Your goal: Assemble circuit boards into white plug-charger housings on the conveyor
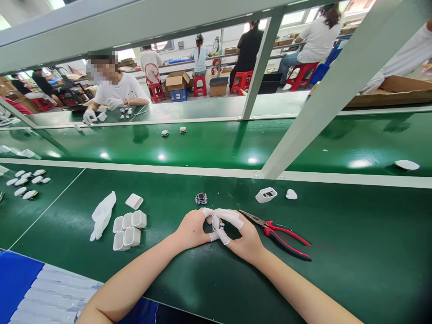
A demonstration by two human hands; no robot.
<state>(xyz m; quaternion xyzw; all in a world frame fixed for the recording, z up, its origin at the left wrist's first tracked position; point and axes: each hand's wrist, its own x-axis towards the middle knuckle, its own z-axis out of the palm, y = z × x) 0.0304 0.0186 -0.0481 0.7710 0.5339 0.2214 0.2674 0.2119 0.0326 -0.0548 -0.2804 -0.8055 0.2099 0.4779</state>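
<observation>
Both my hands meet over the green bench, white finger cots on their fingertips. My left hand (194,228) grips one side of a small white plastic device (218,223) with some electronics showing. My right hand (243,234) pinches the same piece from the other side; the fingers hide much of it. Just beyond them lies a small circuit board (201,198). Right of my right hand rest long-nose pliers (275,231) with red and black handles, jaws towards my hand. A white housing (266,195) with electronics inside and a small white cap (291,194) lie farther back.
Several empty white housings (126,231) stand at left beside a crumpled white bag (103,215). More white pieces (29,195) lie far left. A metal post (324,108) slants up from the bench's rear rail. Across the green conveyor (216,144) a gloved co-worker (118,90) handles parts.
</observation>
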